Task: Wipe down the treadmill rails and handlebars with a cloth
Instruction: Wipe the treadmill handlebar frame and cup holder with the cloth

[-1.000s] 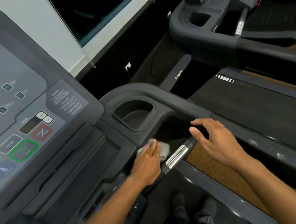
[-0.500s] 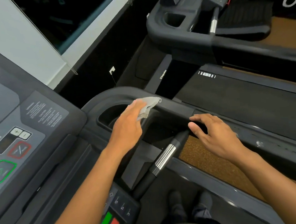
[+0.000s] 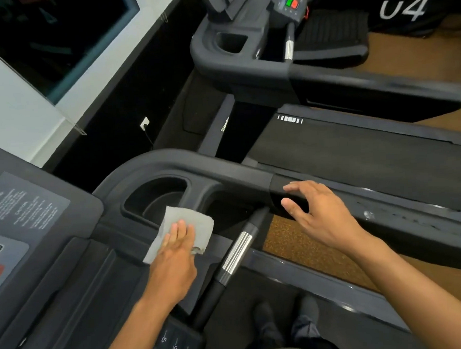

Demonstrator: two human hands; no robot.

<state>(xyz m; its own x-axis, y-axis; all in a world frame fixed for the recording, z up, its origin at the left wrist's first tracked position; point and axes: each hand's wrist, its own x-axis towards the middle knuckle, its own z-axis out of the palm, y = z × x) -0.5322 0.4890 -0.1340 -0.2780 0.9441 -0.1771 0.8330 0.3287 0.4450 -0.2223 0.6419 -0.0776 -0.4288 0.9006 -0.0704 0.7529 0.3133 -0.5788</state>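
A grey cloth (image 3: 189, 221) lies spread on the black console tray of the treadmill, just below the cup holder (image 3: 156, 198). My left hand (image 3: 175, 262) presses flat on the cloth with fingers together. My right hand (image 3: 319, 217) rests with spread fingers on the dark right side rail (image 3: 402, 218), holding nothing. Between both hands runs the handlebar (image 3: 237, 252), black with a ribbed silver grip, slanting down toward the console keypad.
The control panel (image 3: 25, 211) with printed labels fills the left. A second treadmill (image 3: 271, 54) stands ahead to the right, its belt (image 3: 356, 151) alongside my rail. Brown floor (image 3: 308, 247) shows beneath the rail. My shoes (image 3: 285, 318) stand on the belt below.
My left hand carried the cloth up to the cup holder's far rim, then back down onto the tray below it. My right hand stayed on the rail. The view shifted right.
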